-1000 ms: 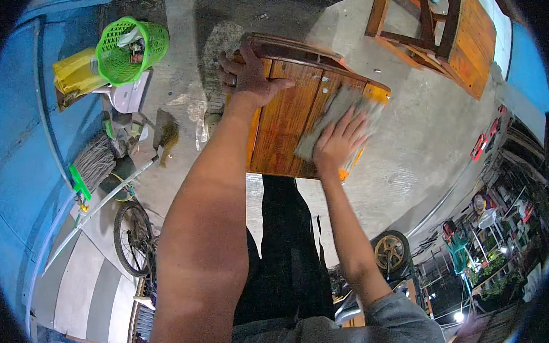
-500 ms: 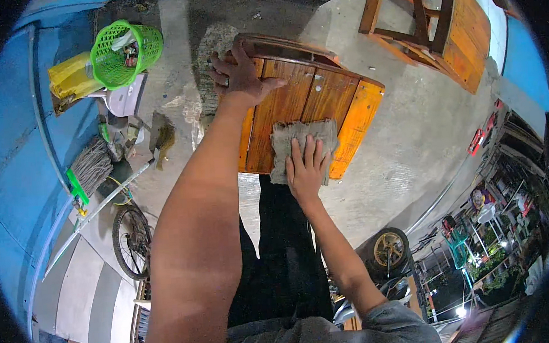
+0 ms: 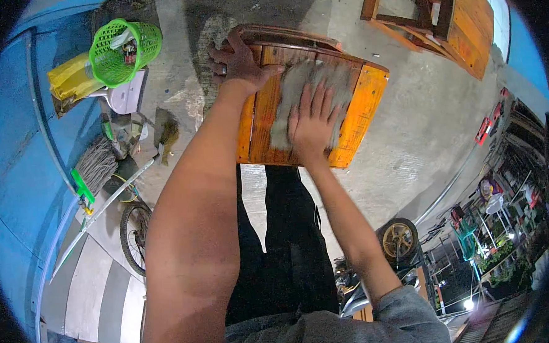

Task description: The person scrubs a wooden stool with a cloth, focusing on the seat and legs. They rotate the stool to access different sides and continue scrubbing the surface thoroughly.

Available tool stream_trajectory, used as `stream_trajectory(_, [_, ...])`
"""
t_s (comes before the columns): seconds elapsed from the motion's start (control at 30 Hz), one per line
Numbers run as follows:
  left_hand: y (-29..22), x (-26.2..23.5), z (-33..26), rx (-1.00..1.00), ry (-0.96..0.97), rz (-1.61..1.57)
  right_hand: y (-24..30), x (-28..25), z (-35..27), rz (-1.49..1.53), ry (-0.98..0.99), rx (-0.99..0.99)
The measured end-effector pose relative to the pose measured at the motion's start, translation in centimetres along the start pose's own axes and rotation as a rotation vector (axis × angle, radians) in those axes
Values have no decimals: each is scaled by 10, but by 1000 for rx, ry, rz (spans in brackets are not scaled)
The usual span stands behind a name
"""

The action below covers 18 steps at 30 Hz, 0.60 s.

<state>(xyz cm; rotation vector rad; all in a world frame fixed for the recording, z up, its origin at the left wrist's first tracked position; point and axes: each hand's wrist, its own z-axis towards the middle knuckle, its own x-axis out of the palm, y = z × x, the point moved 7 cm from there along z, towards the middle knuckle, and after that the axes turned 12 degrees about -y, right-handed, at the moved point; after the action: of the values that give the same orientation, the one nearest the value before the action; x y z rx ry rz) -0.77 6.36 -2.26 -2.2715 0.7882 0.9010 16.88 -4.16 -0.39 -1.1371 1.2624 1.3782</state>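
Observation:
A varnished wooden seat (image 3: 366, 114) with orange-brown slats stands in front of my legs, a raised rail along its far edge. My left hand (image 3: 241, 64) grips its far left corner, fingers spread over the edge and thumb lying on the slats. A ring shows on one finger. On the middle of the slats a frayed grey-green cloth (image 3: 290, 96) is spread, slightly smeared by motion. My right hand (image 3: 314, 123) presses it down from above, palm flat and fingers stretched toward the far edge.
Another wooden piece (image 3: 466, 31) with an open frame sits at the far right. Along the blue wall on the left are a green basket (image 3: 104, 56), a yellow sack (image 3: 71, 79), a mop head (image 3: 97, 162) and a bicycle wheel (image 3: 133, 235). A motorbike wheel (image 3: 399, 241) is near my right elbow.
My right hand has pushed the cloth away from me across the slats, from the near edge toward the far rail. The left hand keeps its hold on the corner.

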Motion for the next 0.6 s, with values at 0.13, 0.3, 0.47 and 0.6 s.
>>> stream_trajectory(0.13, [-7,-1,-5,5,-36,6,-9,2,-124,15,114,-133])
stream_trajectory(0.3, [3,5,1,51,-24,23,-33,-2,-91,66,96,-77])
stream_trajectory(0.47, [9,9,5,44,-52,59,-64,-16,39,34,-182,74])
stream_trajectory(0.6, [4,10,8,85,-32,32,-76,-18,83,4,-291,111])
